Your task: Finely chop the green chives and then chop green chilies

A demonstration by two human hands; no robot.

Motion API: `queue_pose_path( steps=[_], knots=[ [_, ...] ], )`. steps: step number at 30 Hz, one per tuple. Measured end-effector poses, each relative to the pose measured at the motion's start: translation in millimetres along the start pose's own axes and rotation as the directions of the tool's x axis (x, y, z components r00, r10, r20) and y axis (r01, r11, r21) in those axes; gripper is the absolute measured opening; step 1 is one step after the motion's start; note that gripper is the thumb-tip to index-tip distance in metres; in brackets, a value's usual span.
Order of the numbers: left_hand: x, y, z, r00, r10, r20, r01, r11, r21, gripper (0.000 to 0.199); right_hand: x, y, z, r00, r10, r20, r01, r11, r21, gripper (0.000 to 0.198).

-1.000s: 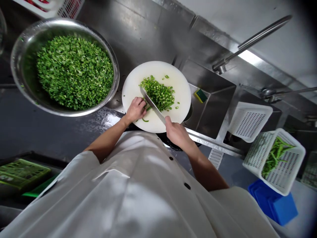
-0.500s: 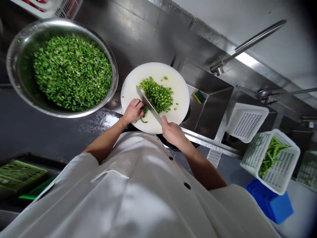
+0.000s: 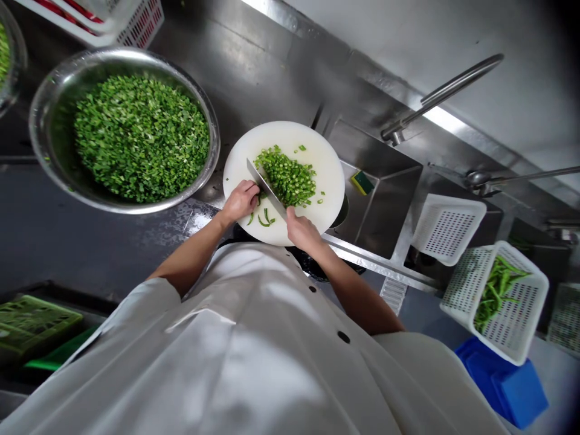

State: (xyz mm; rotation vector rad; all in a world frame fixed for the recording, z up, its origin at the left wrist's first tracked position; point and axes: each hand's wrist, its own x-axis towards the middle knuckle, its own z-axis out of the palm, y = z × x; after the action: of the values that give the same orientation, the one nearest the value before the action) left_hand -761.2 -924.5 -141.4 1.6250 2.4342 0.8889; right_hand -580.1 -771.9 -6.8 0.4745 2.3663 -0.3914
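My right hand (image 3: 303, 231) is closed round the handle of a kitchen knife (image 3: 270, 192), whose broad blade slants up and left over the round white cutting board (image 3: 240, 148). Left of the blade, my left hand (image 3: 242, 199) has its fingers curled and pressed down on green chili peppers (image 3: 259, 197), which the fingers mostly hide. On the blade's far side lies a heap of chopped green chili (image 3: 292, 179). A few thin curved chili pieces (image 3: 263, 222) rest on the board between my hands, near its front edge.
A large steel bowl (image 3: 215, 142) of chopped greens stands left. Right of the board is a steel sink (image 3: 385, 211) holding a sponge (image 3: 362, 182), with a faucet (image 3: 396, 133) above. Farther right are a white basket (image 3: 448, 226) and another basket (image 3: 534, 290) with whole green chilies.
The chili pieces near the board's front edge have come apart and more of them show. My right hand and the knife have shifted slightly left. The whole view has shifted a little.
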Motion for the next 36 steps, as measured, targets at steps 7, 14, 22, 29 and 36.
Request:
queue_pose_path(
  steps=[7,14,22,29,36],
  knots=[
    [-8,11,6,0.985,-0.106,-0.133,0.109,0.994,0.015,0.019,-20,6,-7,0.999,-0.009,-0.047,0.006,0.998,-0.061,0.040],
    [-5,6,10,1.000,-0.028,0.009,0.028,1.000,0.002,0.015,-11,3,-8,0.999,-0.042,0.024,0.042,0.999,-0.031,0.038],
    [-15,12,-6,0.996,-0.091,-0.013,0.092,0.992,0.081,0.015,-14,17,-19,0.999,-0.052,-0.017,0.050,0.995,-0.083,0.042],
    [-18,21,-2,0.990,-0.099,0.104,0.083,0.985,0.153,0.014,4,10,-11,0.994,-0.104,0.033,0.106,0.992,-0.075,0.037],
    [-15,30,3,0.986,-0.153,0.061,0.150,0.987,0.053,0.014,20,34,-5,0.990,-0.127,-0.065,0.124,0.991,-0.041,0.037]
  ],
)
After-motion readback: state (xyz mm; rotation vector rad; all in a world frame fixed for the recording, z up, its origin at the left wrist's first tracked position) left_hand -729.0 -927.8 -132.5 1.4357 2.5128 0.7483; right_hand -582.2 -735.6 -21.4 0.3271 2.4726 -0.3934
